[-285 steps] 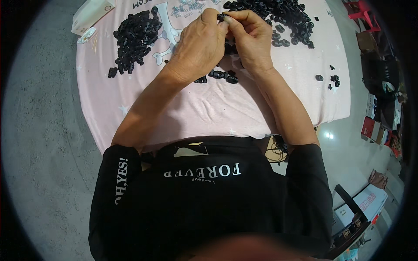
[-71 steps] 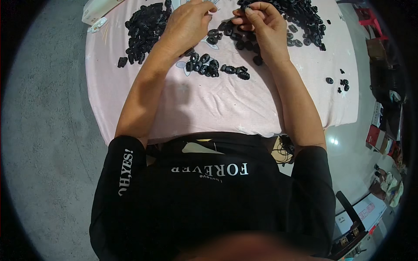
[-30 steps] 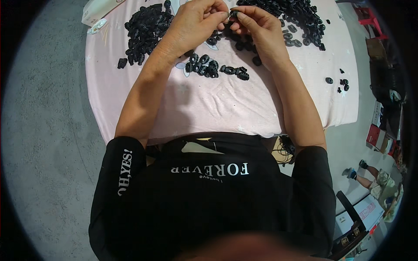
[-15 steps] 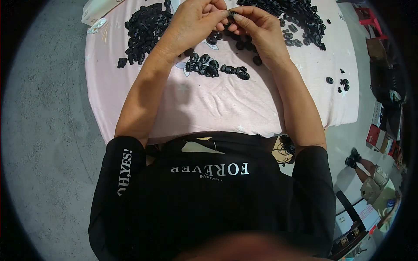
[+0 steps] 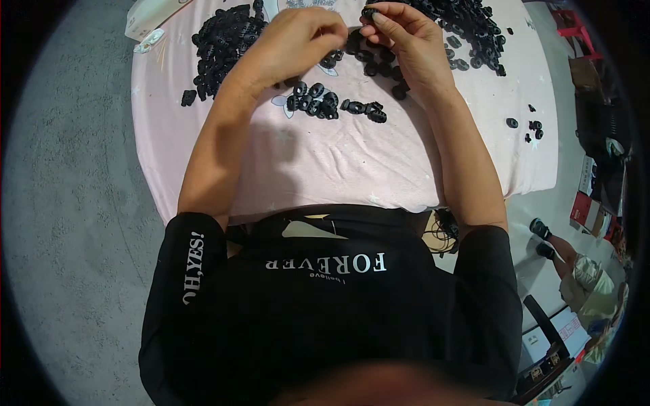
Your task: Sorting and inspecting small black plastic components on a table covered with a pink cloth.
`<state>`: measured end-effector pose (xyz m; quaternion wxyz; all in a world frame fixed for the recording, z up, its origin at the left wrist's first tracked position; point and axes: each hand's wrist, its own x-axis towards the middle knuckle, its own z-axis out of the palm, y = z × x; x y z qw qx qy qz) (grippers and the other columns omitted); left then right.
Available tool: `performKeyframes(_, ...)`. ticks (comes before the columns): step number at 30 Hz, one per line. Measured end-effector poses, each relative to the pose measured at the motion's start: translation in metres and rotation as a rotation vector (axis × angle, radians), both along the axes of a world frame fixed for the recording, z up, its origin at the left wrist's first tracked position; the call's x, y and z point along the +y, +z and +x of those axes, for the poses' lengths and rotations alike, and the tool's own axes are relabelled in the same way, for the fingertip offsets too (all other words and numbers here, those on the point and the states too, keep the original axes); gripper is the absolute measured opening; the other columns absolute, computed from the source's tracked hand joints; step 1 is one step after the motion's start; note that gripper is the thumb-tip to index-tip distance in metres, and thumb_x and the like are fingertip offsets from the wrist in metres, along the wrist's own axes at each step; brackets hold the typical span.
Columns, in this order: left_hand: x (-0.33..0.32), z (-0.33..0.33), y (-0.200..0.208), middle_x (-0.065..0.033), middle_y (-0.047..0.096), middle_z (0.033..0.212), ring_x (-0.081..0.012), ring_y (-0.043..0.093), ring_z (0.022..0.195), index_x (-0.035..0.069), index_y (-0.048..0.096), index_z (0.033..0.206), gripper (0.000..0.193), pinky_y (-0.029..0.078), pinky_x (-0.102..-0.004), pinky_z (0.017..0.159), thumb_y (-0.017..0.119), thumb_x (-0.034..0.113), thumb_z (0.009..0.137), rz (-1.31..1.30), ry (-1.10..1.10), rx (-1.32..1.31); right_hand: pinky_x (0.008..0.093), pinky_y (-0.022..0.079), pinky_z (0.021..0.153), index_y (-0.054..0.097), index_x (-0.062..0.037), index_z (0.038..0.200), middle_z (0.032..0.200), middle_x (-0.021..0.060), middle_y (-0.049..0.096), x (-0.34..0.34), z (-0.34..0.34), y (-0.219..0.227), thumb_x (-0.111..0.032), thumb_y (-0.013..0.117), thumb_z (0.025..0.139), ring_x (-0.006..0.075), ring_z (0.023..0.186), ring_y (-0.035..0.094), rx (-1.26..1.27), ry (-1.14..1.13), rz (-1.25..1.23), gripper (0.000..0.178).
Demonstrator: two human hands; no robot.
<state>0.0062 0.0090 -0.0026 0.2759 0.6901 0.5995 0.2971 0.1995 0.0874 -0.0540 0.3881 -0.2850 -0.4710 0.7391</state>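
My right hand (image 5: 416,51) pinches a small black plastic piece (image 5: 369,13) between thumb and fingers above the far part of the table. To its left, my left hand (image 5: 296,42) is closed, its fingers curled together and slightly blurred. Whatever it may hold is hidden. Between my hands lie loose black pieces (image 5: 380,68), rounded and with holes. Nearer to me, a small cluster of black pieces (image 5: 313,101) sits beside a short row of them (image 5: 364,109).
A pink patterned cloth (image 5: 325,169) covers the table. A large heap of black pieces (image 5: 227,51) lies at left, another heap (image 5: 477,34) at far right. A few stray pieces (image 5: 535,128) lie near the right edge. A white box (image 5: 152,15) stands at far left. Another person's legs (image 5: 562,254) show at right.
My hands have drawn apart. The left has moved slightly left, away from the black piece, which stays in my right hand. The person at right has shifted their feet.
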Motion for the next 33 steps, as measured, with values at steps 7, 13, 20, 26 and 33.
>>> performKeyframes(7,-0.001,-0.006,-0.019,-0.0135,0.066,0.084,-0.0311,0.066,0.080,0.001,0.067,0.092,0.011,0.052,-0.0402,0.076,0.066,0.010,0.086,0.107,-0.138,0.313,0.0223,0.055,0.072,0.068,-0.0030,0.110,0.088,0.0038,0.072,-0.004,-0.002,-0.001,-0.006,0.063,0.102,0.0105,0.076,0.068,-0.004,-0.028,-0.001,0.010)
performKeyframes(13,-0.002,-0.005,-0.014,-0.0121,0.064,0.083,-0.0281,0.064,0.075,0.001,0.066,0.094,0.014,0.051,-0.0387,0.073,0.069,0.012,0.086,0.029,-0.118,0.331,0.0223,0.056,0.071,0.068,-0.0029,0.109,0.088,0.0039,0.072,-0.004,-0.003,-0.003,-0.005,0.062,0.101,0.0103,0.076,0.068,0.000,-0.033,-0.009,0.010)
performKeyframes(20,-0.009,0.015,-0.025,-0.0130,0.065,0.090,-0.0342,0.066,0.086,0.001,0.066,0.092,0.016,0.051,-0.0432,0.077,0.072,0.014,0.087,0.171,-0.040,0.449,0.0222,0.056,0.071,0.069,-0.0024,0.108,0.088,0.0042,0.072,-0.002,-0.004,-0.013,-0.005,0.064,0.101,0.0101,0.076,0.068,-0.005,-0.025,0.032,0.010)
performKeyframes(26,-0.009,0.021,-0.018,-0.0148,0.066,0.098,-0.0361,0.066,0.093,0.002,0.069,0.095,0.008,0.052,-0.0459,0.083,0.066,0.007,0.089,0.117,-0.046,0.489,0.0221,0.056,0.071,0.069,-0.0021,0.108,0.087,0.0036,0.072,-0.003,-0.007,-0.008,-0.005,0.063,0.101,0.0099,0.076,0.067,-0.035,-0.035,0.031,0.010)
performKeyframes(33,-0.009,0.023,0.023,-0.0042,0.063,0.076,-0.0115,0.058,0.070,-0.003,0.061,0.099,0.010,0.048,-0.0309,0.063,0.062,0.007,0.094,-0.056,0.147,0.044,0.0224,0.055,0.070,0.068,-0.0017,0.109,0.087,0.0036,0.071,-0.002,-0.004,-0.008,-0.004,0.062,0.101,0.0097,0.075,0.067,0.003,-0.031,0.015,0.010)
